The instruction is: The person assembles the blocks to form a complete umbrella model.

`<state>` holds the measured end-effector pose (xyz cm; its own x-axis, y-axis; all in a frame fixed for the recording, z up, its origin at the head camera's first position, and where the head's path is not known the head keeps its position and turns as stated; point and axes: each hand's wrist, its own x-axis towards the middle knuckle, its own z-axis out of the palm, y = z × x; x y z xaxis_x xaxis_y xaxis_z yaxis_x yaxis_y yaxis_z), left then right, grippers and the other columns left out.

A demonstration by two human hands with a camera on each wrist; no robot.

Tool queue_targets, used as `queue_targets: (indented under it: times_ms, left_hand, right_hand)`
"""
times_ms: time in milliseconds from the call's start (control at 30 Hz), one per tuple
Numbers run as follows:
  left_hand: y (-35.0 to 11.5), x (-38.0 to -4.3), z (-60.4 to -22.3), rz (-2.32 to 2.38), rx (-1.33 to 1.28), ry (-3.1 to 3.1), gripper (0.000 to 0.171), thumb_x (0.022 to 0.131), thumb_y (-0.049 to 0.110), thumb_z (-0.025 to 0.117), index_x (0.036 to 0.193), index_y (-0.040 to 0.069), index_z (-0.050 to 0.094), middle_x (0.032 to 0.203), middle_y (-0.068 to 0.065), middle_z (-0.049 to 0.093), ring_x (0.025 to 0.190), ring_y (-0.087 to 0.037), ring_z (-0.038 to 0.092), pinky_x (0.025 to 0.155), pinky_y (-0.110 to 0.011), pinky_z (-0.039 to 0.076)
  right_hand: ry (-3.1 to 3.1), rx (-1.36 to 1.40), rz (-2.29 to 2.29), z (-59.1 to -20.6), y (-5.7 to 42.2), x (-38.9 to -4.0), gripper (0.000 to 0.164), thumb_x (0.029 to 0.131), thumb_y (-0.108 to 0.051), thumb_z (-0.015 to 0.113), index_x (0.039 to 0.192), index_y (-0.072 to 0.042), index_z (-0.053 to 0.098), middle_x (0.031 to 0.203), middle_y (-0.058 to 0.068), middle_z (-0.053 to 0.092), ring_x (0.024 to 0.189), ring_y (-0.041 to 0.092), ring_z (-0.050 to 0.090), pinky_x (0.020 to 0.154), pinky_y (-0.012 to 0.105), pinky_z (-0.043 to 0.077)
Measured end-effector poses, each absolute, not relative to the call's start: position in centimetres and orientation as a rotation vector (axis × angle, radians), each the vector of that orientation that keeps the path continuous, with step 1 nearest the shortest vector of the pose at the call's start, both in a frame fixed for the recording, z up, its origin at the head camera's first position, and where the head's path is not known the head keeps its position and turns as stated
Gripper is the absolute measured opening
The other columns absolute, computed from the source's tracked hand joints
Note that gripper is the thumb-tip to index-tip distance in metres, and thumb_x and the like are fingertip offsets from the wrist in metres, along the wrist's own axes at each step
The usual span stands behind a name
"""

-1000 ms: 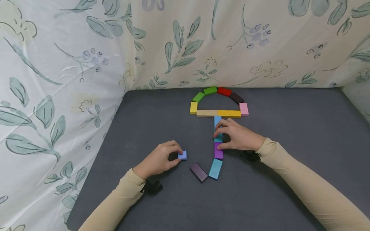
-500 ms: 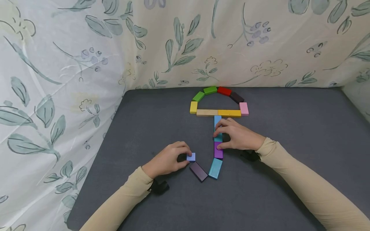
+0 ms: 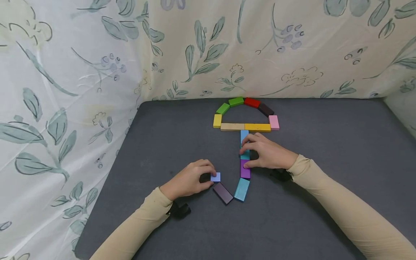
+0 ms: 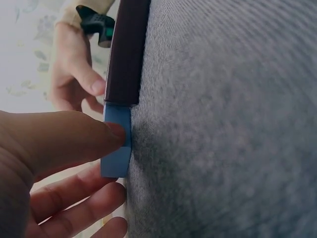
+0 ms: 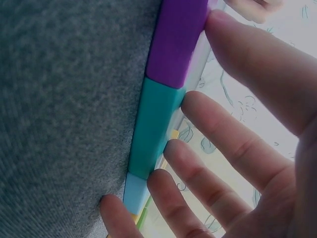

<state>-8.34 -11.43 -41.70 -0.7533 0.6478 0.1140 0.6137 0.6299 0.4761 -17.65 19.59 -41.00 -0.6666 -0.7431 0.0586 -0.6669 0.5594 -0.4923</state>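
Observation:
My left hand [image 3: 191,178] pinches a small periwinkle-blue block [image 3: 216,177] between thumb and fingers, at the upper left end of a dark purple block [image 3: 223,193]. In the left wrist view the blue block [image 4: 115,162] lines up with the end of that dark block [image 4: 128,54]. My right hand [image 3: 268,151] rests spread fingertips on a vertical row of blocks: a purple block [image 3: 245,172], a teal block [image 5: 156,126] and a light blue block [image 3: 244,135]. Below the purple one a tilted turquoise block [image 3: 242,190] meets the dark purple block.
Beyond the row, a tan block [image 3: 232,127] and an orange block [image 3: 258,128] form a bar. Over it arch yellow [image 3: 217,121], green, red [image 3: 251,102], dark brown and pink blocks. Flowered cloth [image 3: 201,50] hangs behind the dark grey table [image 3: 308,224].
My left hand has carried the periwinkle-blue block to the right, up to the dark purple block's end, and has then barely moved. The right hand has stayed in place on the row.

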Motion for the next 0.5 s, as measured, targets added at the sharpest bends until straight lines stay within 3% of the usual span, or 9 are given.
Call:
queue_targets:
  times_ms: [500]
  left_hand:
    - [-11.62, -8.4, -41.94, 0.759, 1.092, 2.794, 0.017, 0.09, 0.008, 0.081, 0.105, 0.014, 0.076, 0.113, 0.002, 0.067, 0.104, -0.013, 0.066, 0.09, -0.031, 0.058]
  right_hand:
    - [2.639, -1.24, -0.744, -40.69, 19.52, -17.59, 0.037, 0.079, -0.028, 0.093, 0.111, -0.017, 0.078, 0.123, 0.003, 0.061, 0.114, 0.024, 0.051, 0.092, 0.044, 0.052]
